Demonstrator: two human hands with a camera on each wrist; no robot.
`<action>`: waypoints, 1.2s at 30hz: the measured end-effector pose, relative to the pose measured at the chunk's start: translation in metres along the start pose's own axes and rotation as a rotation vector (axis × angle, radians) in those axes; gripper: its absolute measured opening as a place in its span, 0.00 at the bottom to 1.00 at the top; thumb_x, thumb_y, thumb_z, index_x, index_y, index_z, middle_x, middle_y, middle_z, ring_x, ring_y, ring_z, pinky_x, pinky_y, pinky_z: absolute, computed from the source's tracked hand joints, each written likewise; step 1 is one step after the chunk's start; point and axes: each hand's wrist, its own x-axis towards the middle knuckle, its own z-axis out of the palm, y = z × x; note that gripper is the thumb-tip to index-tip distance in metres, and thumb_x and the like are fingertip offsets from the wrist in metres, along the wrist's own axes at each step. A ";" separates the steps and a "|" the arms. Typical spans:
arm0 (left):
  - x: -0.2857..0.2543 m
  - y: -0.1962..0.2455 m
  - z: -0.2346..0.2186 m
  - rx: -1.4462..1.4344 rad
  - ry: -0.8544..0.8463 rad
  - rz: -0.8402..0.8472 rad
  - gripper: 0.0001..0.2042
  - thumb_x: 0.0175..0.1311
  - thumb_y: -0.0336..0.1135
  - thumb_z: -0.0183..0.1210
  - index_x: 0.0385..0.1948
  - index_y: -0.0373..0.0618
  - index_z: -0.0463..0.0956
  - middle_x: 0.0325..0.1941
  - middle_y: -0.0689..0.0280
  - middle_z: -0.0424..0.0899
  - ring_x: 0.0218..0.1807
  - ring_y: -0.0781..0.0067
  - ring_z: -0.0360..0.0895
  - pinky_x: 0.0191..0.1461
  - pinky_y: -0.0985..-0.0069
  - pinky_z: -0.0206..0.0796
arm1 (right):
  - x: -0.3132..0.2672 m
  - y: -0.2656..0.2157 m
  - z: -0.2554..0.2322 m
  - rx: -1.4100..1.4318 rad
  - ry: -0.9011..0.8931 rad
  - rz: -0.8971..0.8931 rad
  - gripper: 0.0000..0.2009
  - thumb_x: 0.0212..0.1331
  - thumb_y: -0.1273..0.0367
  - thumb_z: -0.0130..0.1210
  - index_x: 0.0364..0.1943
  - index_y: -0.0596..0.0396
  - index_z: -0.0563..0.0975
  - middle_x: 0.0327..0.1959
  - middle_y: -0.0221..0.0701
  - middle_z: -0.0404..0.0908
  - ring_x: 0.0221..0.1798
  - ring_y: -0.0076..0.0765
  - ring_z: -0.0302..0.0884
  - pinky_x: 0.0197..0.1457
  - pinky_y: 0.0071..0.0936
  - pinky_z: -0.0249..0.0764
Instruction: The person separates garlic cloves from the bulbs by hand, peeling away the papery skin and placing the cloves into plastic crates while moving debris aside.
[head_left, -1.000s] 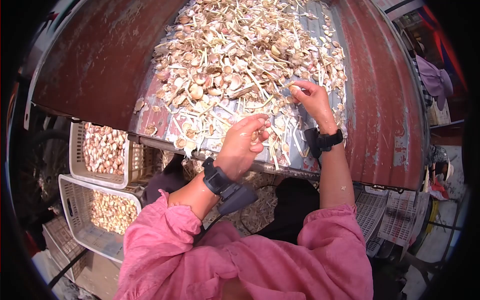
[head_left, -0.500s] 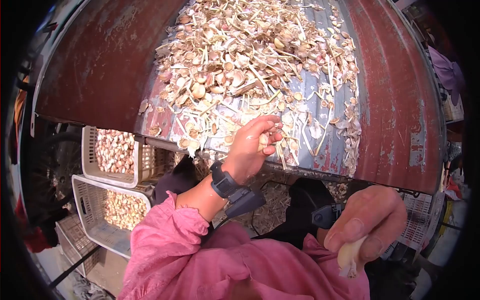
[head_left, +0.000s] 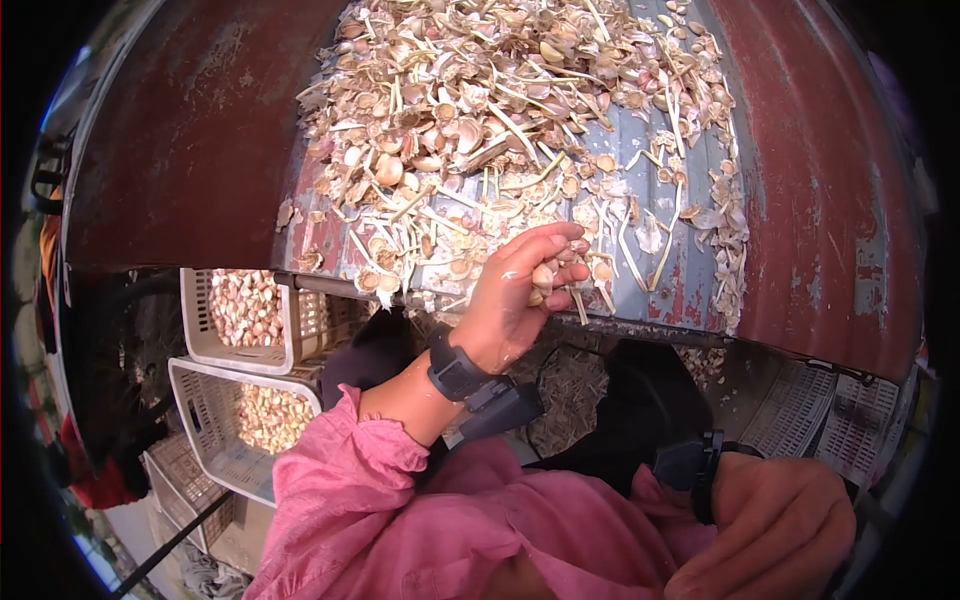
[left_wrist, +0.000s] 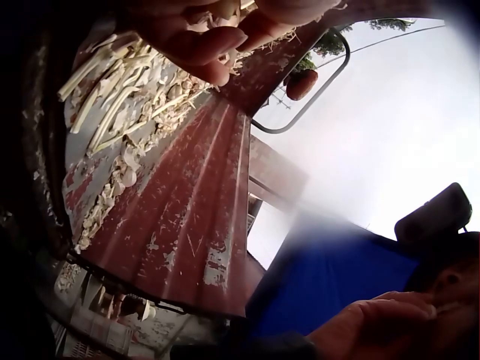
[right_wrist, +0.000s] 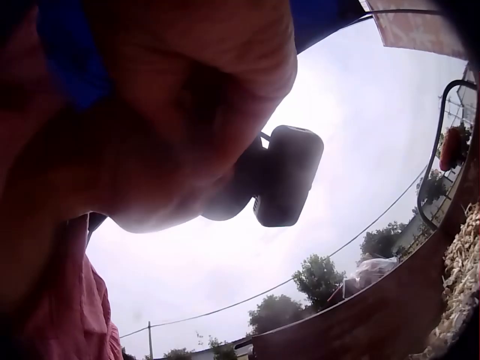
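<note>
My left hand (head_left: pixel 505 295) hangs over the near edge of the metal bed (head_left: pixel 690 290), its fingers curled around several garlic cloves (head_left: pixel 542 280). Its fingers (left_wrist: pixel 206 52) show dark at the top of the left wrist view. Raised close to the head camera, my right hand (head_left: pixel 775 525) fills the lower right with its fingers bent. In the left wrist view that right hand (left_wrist: pixel 371 322) is up at the person's face. Its fingertips are hidden in the head view, and so is the garlic clove seen there moments before.
A heap of garlic skins, stalks and cloves (head_left: pixel 450 110) covers the bed between red side panels (head_left: pixel 830 200). Two plastic crates stand at the left, one with pinkish cloves (head_left: pixel 246 308), one with paler peeled cloves (head_left: pixel 272 418). More crates (head_left: pixel 800 420) are at the right.
The right hand has left the garlic heap with a clove and come up toward the face, where the clove drops from sight. The left hand stays near the bed's edge, still holding cloves.
</note>
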 end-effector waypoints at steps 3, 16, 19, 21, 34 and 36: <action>0.000 0.005 0.003 -0.038 -0.015 -0.052 0.13 0.61 0.40 0.44 0.41 0.41 0.69 0.38 0.63 0.76 0.33 0.75 0.76 0.21 0.86 0.60 | -0.014 0.015 0.061 -0.760 1.128 0.249 0.10 0.40 0.80 0.58 0.29 0.67 0.70 0.31 0.39 0.71 0.24 0.26 0.73 0.27 0.14 0.74; 0.006 0.016 -0.009 -0.310 -0.024 -0.017 0.09 0.60 0.38 0.49 0.26 0.43 0.67 0.37 0.59 0.74 0.31 0.74 0.74 0.16 0.90 0.56 | 0.010 0.245 -0.191 -1.143 0.445 0.868 0.09 0.44 0.69 0.53 0.31 0.54 0.79 0.26 0.38 0.79 0.30 0.35 0.77 0.35 0.26 0.70; 0.007 0.019 -0.011 -0.272 -0.047 0.014 0.09 0.61 0.38 0.48 0.25 0.44 0.67 0.36 0.60 0.74 0.30 0.76 0.73 0.17 0.91 0.56 | 0.014 0.243 -0.190 -1.253 0.235 0.912 0.10 0.40 0.69 0.55 0.30 0.55 0.79 0.26 0.40 0.79 0.30 0.39 0.77 0.36 0.28 0.71; 0.005 0.019 -0.011 -0.258 -0.053 0.034 0.08 0.61 0.38 0.48 0.27 0.43 0.68 0.36 0.61 0.74 0.30 0.77 0.73 0.18 0.91 0.56 | 0.010 0.222 -0.170 -1.137 0.218 1.056 0.10 0.40 0.69 0.56 0.28 0.58 0.78 0.23 0.39 0.79 0.30 0.32 0.77 0.35 0.23 0.70; 0.003 0.000 -0.003 -0.141 -0.219 -0.003 0.10 0.63 0.36 0.45 0.41 0.42 0.67 0.33 0.69 0.72 0.27 0.84 0.68 0.18 0.93 0.54 | -0.008 0.128 -0.041 -0.592 0.652 0.593 0.09 0.45 0.79 0.57 0.33 0.62 0.74 0.25 0.27 0.76 0.26 0.13 0.70 0.27 0.11 0.67; 0.002 0.000 0.000 -0.098 -0.238 0.017 0.10 0.63 0.36 0.45 0.41 0.43 0.67 0.32 0.70 0.72 0.26 0.85 0.67 0.18 0.93 0.53 | -0.008 0.130 -0.034 -0.617 0.685 0.610 0.06 0.45 0.78 0.57 0.29 0.62 0.75 0.25 0.30 0.77 0.25 0.16 0.72 0.27 0.13 0.68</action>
